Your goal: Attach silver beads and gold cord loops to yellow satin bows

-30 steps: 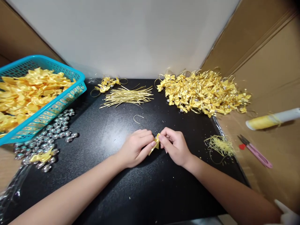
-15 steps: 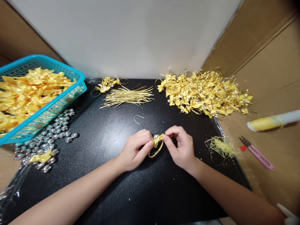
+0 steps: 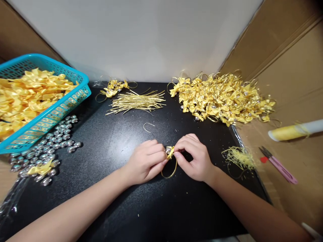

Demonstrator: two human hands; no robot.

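Note:
My left hand [image 3: 145,161] and my right hand [image 3: 195,158] meet over the middle of the black mat [image 3: 121,201]. Both pinch a small yellow ribbon bow [image 3: 171,153] with a silver bell at its top. A gold cord loop [image 3: 169,168] hangs from the bow down onto the mat between the two hands. Each hand's fingers are closed on the bow from its own side.
A blue basket [image 3: 54,114] of yellow ribbon bows stands at the left, silver bells [image 3: 47,153] beside it. Gold cord pieces [image 3: 136,101] lie at the back, a heap of finished bows [image 3: 222,99] at back right. Thread scraps [image 3: 238,157], scissors [image 3: 279,164] and a yellow spool [image 3: 292,130] lie right.
The gold cord has come out into a round loop below the bow, which was bunched between the fingers before. The hands shifted slightly; the view tilted a little.

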